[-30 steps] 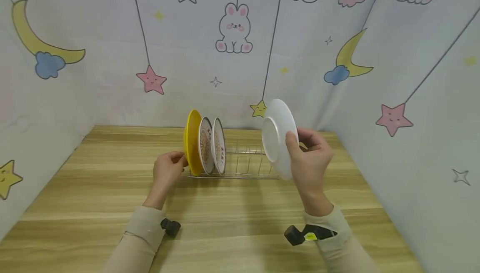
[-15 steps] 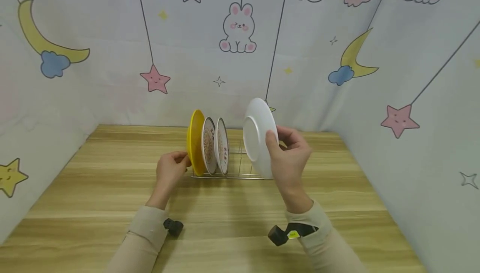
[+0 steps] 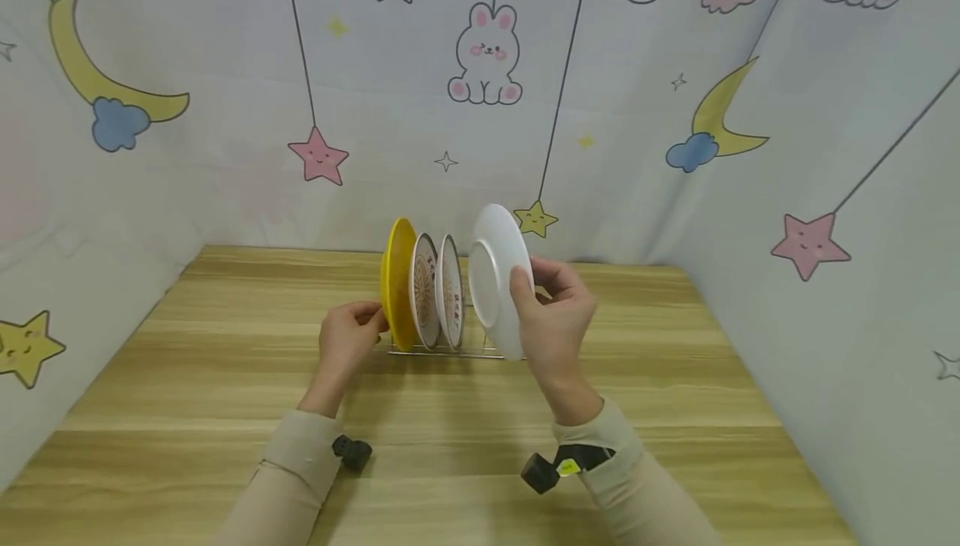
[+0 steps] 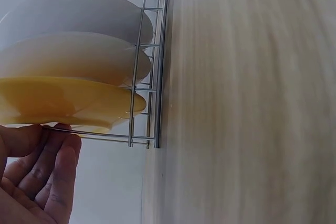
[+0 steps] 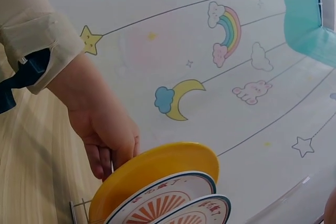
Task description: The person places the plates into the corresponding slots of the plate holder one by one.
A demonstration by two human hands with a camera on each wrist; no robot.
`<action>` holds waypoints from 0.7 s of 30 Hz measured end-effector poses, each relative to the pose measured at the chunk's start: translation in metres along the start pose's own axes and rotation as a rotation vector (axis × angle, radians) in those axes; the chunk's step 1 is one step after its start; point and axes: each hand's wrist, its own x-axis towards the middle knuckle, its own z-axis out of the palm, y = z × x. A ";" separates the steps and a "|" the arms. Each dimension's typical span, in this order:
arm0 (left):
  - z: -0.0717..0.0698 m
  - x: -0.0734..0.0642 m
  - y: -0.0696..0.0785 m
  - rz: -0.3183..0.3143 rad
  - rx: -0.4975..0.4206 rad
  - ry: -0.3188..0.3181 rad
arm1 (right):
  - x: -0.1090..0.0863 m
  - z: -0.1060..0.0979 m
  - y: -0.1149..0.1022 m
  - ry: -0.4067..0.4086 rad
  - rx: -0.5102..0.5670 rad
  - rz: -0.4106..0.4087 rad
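Note:
My right hand (image 3: 557, 321) pinches a white plate (image 3: 495, 271) by its right edge and holds it upright, just right of the other plates and overlapping the rack. A wire dish rack (image 4: 162, 66) holds a yellow plate (image 3: 397, 288) at its left end. Beside it stand two white plates with dark rims and printed sunburst patterns, the middle plate (image 3: 424, 292) and the right-hand plate (image 3: 451, 292). My left hand (image 3: 351, 333) grips the rack's left end wire, its fingertips close beside the yellow plate. The left wrist view shows these fingers (image 4: 63, 177) at the wire.
The rack stands on a wood-grain table (image 3: 420, 463) near its back edge. Behind and on both sides hang white curtains (image 3: 247, 71) with printed moons, stars and rabbits. A black wrist camera (image 3: 351, 453) sits at the left cuff, another camera (image 3: 540, 473) at the right.
My right hand has carried the white plate leftward, from the rack's right end to near the patterned plates. The left hand keeps its hold at the rack's left end. The head view has shifted slightly.

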 end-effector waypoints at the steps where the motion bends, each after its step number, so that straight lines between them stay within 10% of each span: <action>1: 0.000 0.000 0.000 -0.002 -0.001 -0.001 | 0.000 0.001 0.002 -0.003 0.000 0.001; 21: -0.003 -0.003 0.000 0.018 -0.002 -0.015 | -0.008 0.006 0.032 -0.049 -0.086 0.042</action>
